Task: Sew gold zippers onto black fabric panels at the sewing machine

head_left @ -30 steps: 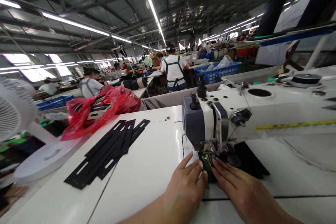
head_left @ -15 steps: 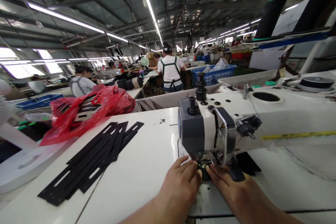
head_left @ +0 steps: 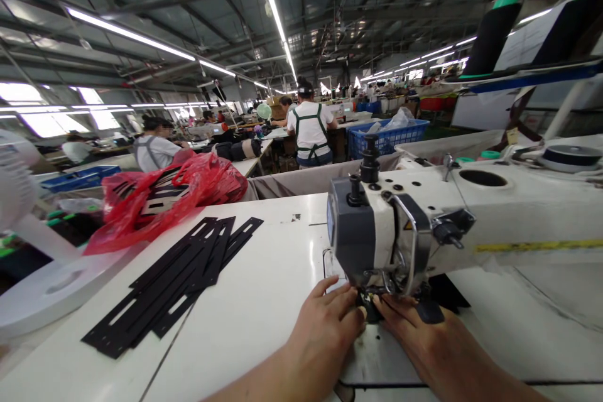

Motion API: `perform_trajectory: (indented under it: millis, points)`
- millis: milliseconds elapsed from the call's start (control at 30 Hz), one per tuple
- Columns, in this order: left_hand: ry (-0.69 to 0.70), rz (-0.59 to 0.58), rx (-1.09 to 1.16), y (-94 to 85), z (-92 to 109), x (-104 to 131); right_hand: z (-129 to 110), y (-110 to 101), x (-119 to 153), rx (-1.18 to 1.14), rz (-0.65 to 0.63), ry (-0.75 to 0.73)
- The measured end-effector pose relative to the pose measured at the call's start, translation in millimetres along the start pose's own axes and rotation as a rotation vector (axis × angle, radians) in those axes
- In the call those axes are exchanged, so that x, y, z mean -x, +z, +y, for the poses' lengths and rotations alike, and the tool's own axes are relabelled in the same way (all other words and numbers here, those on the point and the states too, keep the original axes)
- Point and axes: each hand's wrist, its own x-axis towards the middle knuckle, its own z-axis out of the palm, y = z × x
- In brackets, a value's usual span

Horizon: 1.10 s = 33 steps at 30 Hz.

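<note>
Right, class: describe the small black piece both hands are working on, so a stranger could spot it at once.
Find the white sewing machine on the white table. Under its grey head, the left hand and right hand meet at a small black piece. Unlike the long slotted black strips further left, it sits beneath the needle.

Glossy white table [head_left: 264, 301], matt black strips [head_left: 179, 282], shiny crinkled red plastic bag [head_left: 164, 201].

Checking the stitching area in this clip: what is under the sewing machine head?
Under the sewing machine head lies a small black piece, with the left hand and right hand flat at either side. The needle and the seam itself are covered by the head.
</note>
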Motion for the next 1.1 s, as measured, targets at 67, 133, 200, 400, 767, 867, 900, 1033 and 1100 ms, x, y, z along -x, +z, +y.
perform_trajectory:
  millis: [67,133,200,400,767,867,900,1033,1100]
  points:
    - [-0.001,0.008,0.005,-0.4,0.2,-0.1,0.9,-1.5,-2.1,0.004,0.004,0.002]
    - [-0.003,0.002,0.017,-0.7,-0.5,-0.7,1.4,-3.1,-4.9,0.011,0.006,0.0]
    - [-0.009,-0.015,0.035,-0.9,-1.7,-1.4,1.8,-4.0,-7.1,0.012,0.009,-0.001]
    - [-0.018,-0.057,0.039,-0.5,-4.0,-0.4,2.4,-1.7,-4.4,-0.01,0.014,0.029]
    - [-0.025,-0.087,0.02,-2.0,-2.5,0.1,4.6,-1.3,-0.9,-0.006,-0.018,0.018]
    - [-0.032,-0.089,0.021,-3.0,-2.2,0.1,4.8,-1.1,-0.9,-0.021,-0.028,0.025]
    - [-0.033,-0.086,0.02,-3.3,-2.0,-0.3,4.6,-1.9,-1.6,-0.023,-0.028,0.023]
    - [-0.034,-0.086,0.009,-3.6,-1.0,-2.0,3.9,-5.0,-4.9,0.009,-0.026,-0.003]
    - [-0.037,-0.078,0.007,-2.9,-1.0,-2.2,4.3,-3.9,-4.4,0.022,-0.022,-0.009]
